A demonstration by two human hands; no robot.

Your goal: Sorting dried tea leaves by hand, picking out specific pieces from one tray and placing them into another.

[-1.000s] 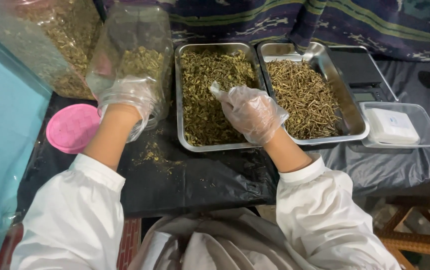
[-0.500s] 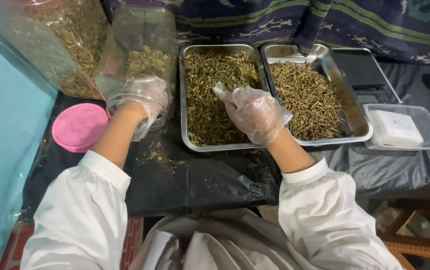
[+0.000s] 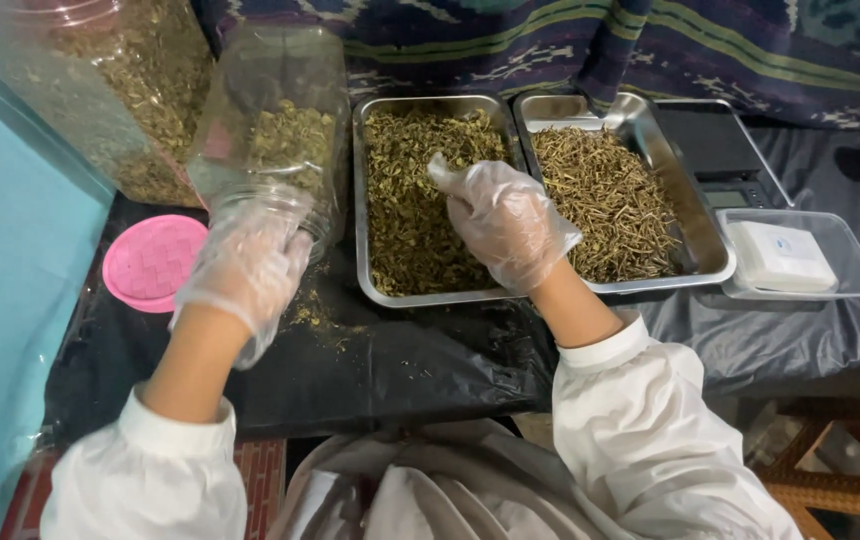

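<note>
Over the left tray (image 3: 362, 200), dried herbs (image 3: 405, 215) are pinched by the right hand (image 3: 505, 222); the left hand (image 3: 248, 265), open, is held just beside the tilted jar (image 3: 270, 120), which could be knocked and spilled.

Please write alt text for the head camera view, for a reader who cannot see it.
A person's gloved right hand reaches into a metal tray of green dried herbs, while the gloved left hand is at the mouth of a clear jar lying tilted beside it. A second tray holds brown stems; a pink lid lies at left.
</note>
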